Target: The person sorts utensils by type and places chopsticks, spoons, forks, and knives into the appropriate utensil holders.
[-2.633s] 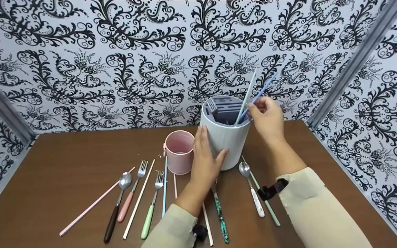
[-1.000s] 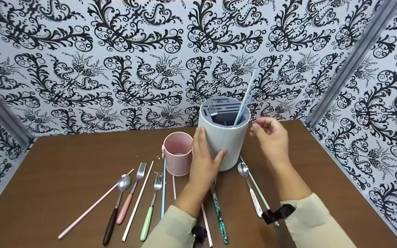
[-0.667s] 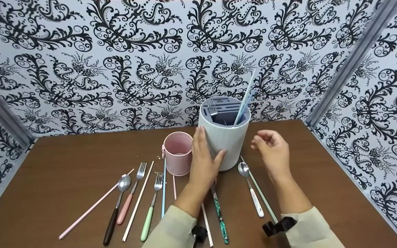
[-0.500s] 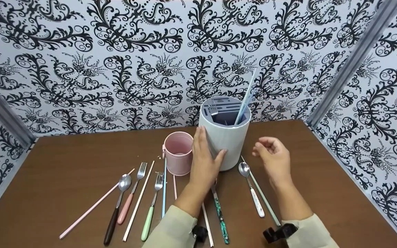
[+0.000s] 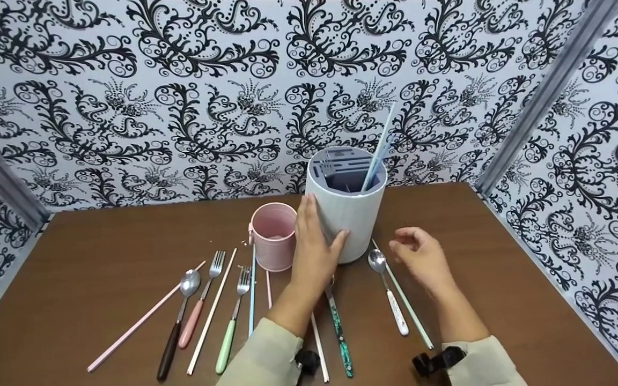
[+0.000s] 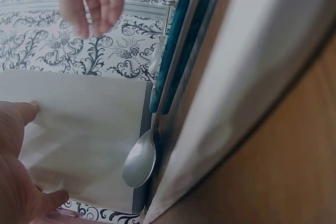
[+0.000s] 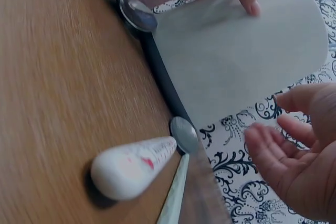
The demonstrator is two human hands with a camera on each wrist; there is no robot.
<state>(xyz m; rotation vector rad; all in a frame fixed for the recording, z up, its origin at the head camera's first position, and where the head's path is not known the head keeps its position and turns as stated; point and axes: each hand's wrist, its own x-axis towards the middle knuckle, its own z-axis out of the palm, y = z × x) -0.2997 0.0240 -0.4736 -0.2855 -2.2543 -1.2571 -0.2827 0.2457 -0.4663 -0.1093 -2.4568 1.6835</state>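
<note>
A white cylindrical utensil holder (image 5: pixel 347 220) with a grey slotted top stands behind my left hand (image 5: pixel 314 249). That hand rests on the holder's left side, fingers extended and thumb on the front. A pale chopstick (image 5: pixel 381 142) and a blue chopstick (image 5: pixel 384 155) lean out at the right of its opening; a fork's tines (image 5: pixel 326 163) show at its left. My right hand (image 5: pixel 421 260) hovers right of the holder, fingers loosely bent, holding nothing. Below lie a white-handled spoon (image 5: pixel 388 292) and a pale green chopstick (image 5: pixel 410 305).
A pink cup (image 5: pixel 274 241) stands left of the holder. Leftward lie a dark-handled spoon (image 5: pixel 180 316), a pink-handled fork (image 5: pixel 201 303), a green-handled fork (image 5: pixel 234 321) and several chopsticks. A spoon with a teal patterned handle (image 5: pixel 339 332) lies in front. Patterned walls (image 5: pixel 207 107) bound the table.
My right hand has let go of the blue chopstick, which now leans in the holder. It has come away downward and to the right. My left hand has stayed on the holder.
</note>
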